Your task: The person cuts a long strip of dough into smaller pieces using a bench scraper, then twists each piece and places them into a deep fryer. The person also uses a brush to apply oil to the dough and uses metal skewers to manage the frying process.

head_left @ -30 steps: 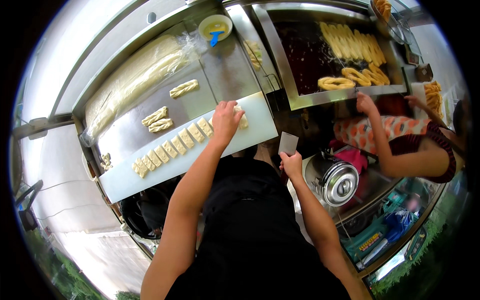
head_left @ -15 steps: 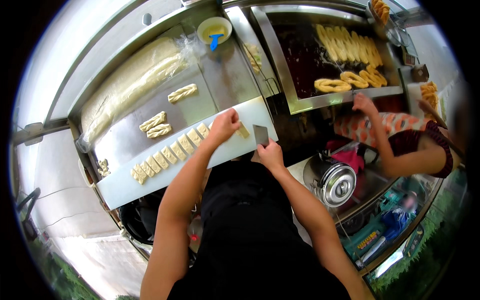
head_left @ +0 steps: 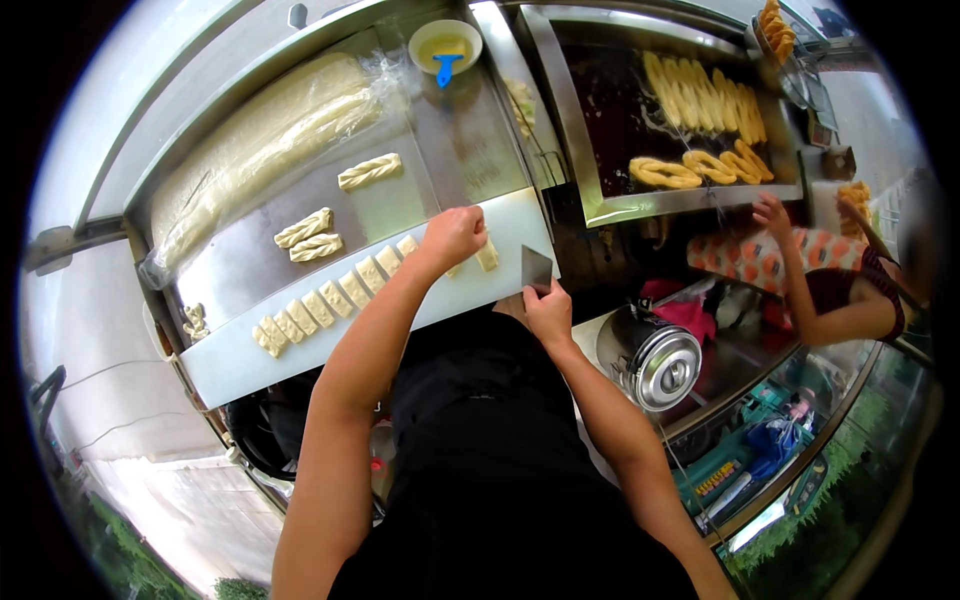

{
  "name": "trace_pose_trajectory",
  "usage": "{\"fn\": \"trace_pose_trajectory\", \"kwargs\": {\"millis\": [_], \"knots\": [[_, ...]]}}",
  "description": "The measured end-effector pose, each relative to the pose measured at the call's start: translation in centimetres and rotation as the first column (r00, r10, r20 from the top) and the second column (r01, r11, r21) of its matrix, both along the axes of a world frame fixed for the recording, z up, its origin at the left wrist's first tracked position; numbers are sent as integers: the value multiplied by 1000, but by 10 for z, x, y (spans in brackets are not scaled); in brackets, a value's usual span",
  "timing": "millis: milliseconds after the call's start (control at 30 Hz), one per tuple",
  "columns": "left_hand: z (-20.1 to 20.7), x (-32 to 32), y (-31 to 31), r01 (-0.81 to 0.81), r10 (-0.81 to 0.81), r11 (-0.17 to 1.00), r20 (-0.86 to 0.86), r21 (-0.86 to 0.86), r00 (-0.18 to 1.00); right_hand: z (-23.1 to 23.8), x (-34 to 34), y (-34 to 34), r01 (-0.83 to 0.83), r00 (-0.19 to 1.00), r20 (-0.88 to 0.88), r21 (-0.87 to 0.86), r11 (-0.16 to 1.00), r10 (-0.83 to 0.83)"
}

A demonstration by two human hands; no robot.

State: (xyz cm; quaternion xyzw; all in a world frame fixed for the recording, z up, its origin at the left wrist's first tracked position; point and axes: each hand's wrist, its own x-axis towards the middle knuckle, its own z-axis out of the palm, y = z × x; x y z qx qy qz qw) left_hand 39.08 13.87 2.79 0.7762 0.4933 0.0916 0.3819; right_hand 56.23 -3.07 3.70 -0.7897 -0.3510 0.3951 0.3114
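Over the right part of the white cutting board [head_left: 400,320], my left hand [head_left: 455,240] is closed, fingers curled down; whatever they may hold is hidden beneath it. A row of cut dough strips [head_left: 342,298] runs leftward from that hand, and one more dough strip [head_left: 487,254] lies just right of it. My right hand [head_left: 548,314] grips a flat metal dough scraper [head_left: 536,267], its blade raised at the board's right end. Beyond the board, twisted dough pieces [head_left: 369,171] rest on the steel counter [head_left: 240,265].
A large plastic-covered dough slab [head_left: 270,130] lies behind, beside a bowl [head_left: 446,45] with a blue brush [head_left: 446,70]. At right is a fryer [head_left: 612,208] with frying dough [head_left: 700,92]. A co-worker's hand [head_left: 772,214] is near it. A lidded steel pot [head_left: 668,372] stands below.
Both my hands have shifted slightly right along the board, the scraper with the right one. The co-worker's hand has moved right, away from the fryer's front edge. The view has shifted a little.
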Motion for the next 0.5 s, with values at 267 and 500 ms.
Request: {"fn": "trace_pose_trajectory", "kwargs": {"millis": [267, 500], "knots": [[28, 14, 6, 161, 20, 833, 319, -530, 947, -13, 26, -19, -3, 979, 201, 209, 978, -40], [-3, 21, 10, 60, -51, 993, 85, -101, 995, 4, 5, 21, -144, 972, 216, 239, 960, 92]]}}
